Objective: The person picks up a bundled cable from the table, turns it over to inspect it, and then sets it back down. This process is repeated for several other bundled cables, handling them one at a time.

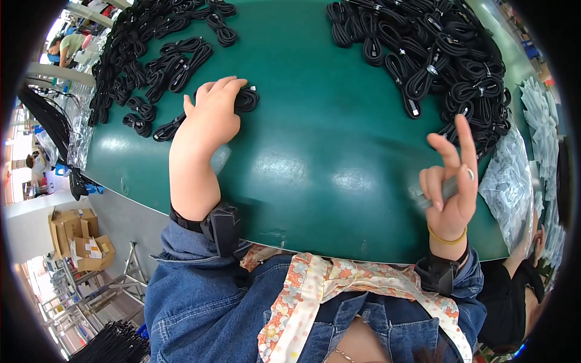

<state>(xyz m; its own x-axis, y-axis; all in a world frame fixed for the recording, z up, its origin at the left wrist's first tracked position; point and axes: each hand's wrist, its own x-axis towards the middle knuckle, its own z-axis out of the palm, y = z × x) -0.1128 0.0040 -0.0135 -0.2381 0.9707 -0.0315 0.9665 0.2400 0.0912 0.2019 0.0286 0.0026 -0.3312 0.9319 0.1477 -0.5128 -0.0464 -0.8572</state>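
Note:
My left hand (pixel 213 109) reaches over the green table, its fingers bent down around a coiled black cable (pixel 247 101) with a pale connector end. The palm side and part of the coil are hidden beneath the hand. Another black cable bundle (pixel 169 129) lies beside the left wrist. At the right, my right hand (pixel 451 187) is raised over the tabletop, palm up. Its lower fingers curl around a small grey object (pixel 449 187) whose kind I cannot make out, while the index finger points away from me.
Black cable coils are heaped at the far left (pixel 130 54) and far right (pixel 448 54) of the green table (pixel 290 139). Clear plastic bags (pixel 508 175) lie along the right edge. Cardboard boxes (pixel 78 236) stand off to the left. Another person (pixel 514 296) sits at the lower right.

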